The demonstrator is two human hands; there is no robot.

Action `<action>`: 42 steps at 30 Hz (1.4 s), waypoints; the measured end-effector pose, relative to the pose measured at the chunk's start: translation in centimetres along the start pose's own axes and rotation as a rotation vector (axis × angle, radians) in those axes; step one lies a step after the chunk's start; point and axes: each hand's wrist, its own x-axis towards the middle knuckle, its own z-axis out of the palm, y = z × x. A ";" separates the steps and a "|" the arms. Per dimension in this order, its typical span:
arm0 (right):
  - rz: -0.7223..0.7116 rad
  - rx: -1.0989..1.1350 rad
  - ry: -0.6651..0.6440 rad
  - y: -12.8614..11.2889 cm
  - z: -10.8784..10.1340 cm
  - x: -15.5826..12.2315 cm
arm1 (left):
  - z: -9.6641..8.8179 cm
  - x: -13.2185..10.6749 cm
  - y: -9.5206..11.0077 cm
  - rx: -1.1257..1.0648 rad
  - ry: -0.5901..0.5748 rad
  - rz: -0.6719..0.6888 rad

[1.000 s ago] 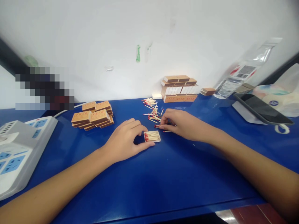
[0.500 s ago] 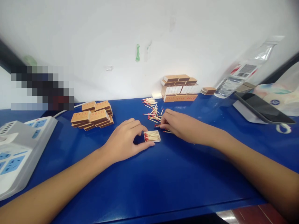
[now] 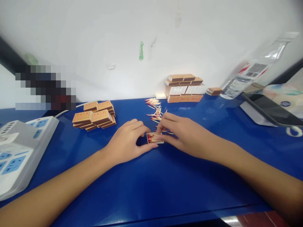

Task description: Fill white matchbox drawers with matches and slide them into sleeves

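A small white matchbox tray (image 3: pixel 160 142) lies on the blue table, filled with red-tipped matches (image 3: pixel 151 138). My left hand (image 3: pixel 129 138) is curved round its left end, with thumb and forefinger gripping the two long sides. Over the tray's right part, my right hand (image 3: pixel 180 130) pinches matches whose ends are hidden by the fingers. Loose matches (image 3: pixel 156 110) lie heaped behind the tray, and a few strays (image 3: pixel 170 132) are beside my right fingers.
Closed matchboxes (image 3: pixel 94 116) are stacked at left near a white power strip (image 3: pixel 44 151). More boxes (image 3: pixel 184 90) stand by the wall with a pale tray (image 3: pixel 161 96). At right are a single matchbox (image 3: pixel 214 91), a water bottle (image 3: pixel 246 77) and a phone (image 3: pixel 274 108).
My right hand has moved left and towards me, from the loose matches to the tray, bringing matches with it. My left hand has kept its hold on the tray.
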 end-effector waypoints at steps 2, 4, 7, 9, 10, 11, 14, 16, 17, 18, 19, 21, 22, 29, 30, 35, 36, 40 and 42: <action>0.009 -0.004 -0.032 0.4 -0.6 0.0 | 0.0 0.0 0.0 -0.004 -0.001 -0.001; 0.016 0.014 -0.075 0.5 -0.7 0.0 | 0.1 -0.1 -0.1 -0.003 0.004 -0.002; 0.024 0.063 -0.099 0.5 -0.3 0.1 | 0.1 -0.1 -0.1 -0.002 0.011 0.001; 0.027 0.075 -0.089 0.3 0.0 0.2 | 0.1 -0.1 -0.2 -0.006 0.012 0.008; 0.028 0.079 -0.081 0.3 0.1 0.3 | 0.1 -0.1 -0.2 -0.007 0.012 0.010; 0.027 0.085 -0.074 0.2 0.2 0.3 | 0.1 -0.1 -0.2 -0.006 0.011 0.010; 0.017 0.087 -0.055 0.4 0.1 0.3 | 0.1 -0.1 -0.2 0.000 0.007 0.006; 0.002 0.057 -0.039 0.7 -0.1 0.3 | 0.1 -0.2 -0.2 0.000 0.007 0.006; -0.003 0.038 -0.030 0.8 -0.2 0.3 | 0.2 -0.2 -0.2 0.000 0.008 0.005; -0.006 0.023 -0.028 0.9 -0.2 0.3 | 0.2 -0.2 -0.2 -0.001 0.009 0.005; -0.005 0.016 -0.031 1.0 -0.2 0.3 | 0.1 -0.1 -0.2 -0.002 0.009 0.004; 0.008 0.022 -0.045 0.9 -0.1 0.3 | 0.1 -0.1 -0.2 -0.006 0.009 0.002; 0.015 0.031 -0.052 0.9 0.0 0.3 | 0.1 -0.1 -0.2 -0.008 0.007 0.002; 0.019 0.026 -0.028 0.6 0.8 0.4 | 0.0 0.0 0.0 -0.011 0.003 -0.005; 0.012 0.025 -0.021 0.6 0.8 0.4 | 0.0 0.0 0.0 -0.011 0.001 -0.004; 0.022 0.035 -0.031 0.7 1.0 0.5 | 0.1 -0.1 -0.1 -0.008 -0.003 0.001; 0.028 0.038 -0.035 0.7 1.0 0.5 | 0.1 -0.1 -0.1 -0.008 -0.002 0.001; 0.034 0.033 -0.002 0.6 0.8 0.5 | 0.1 -0.1 -0.1 -0.012 0.000 -0.002; 0.028 0.033 0.005 0.5 0.8 0.5 | 0.1 -0.1 -0.1 -0.014 -0.001 -0.002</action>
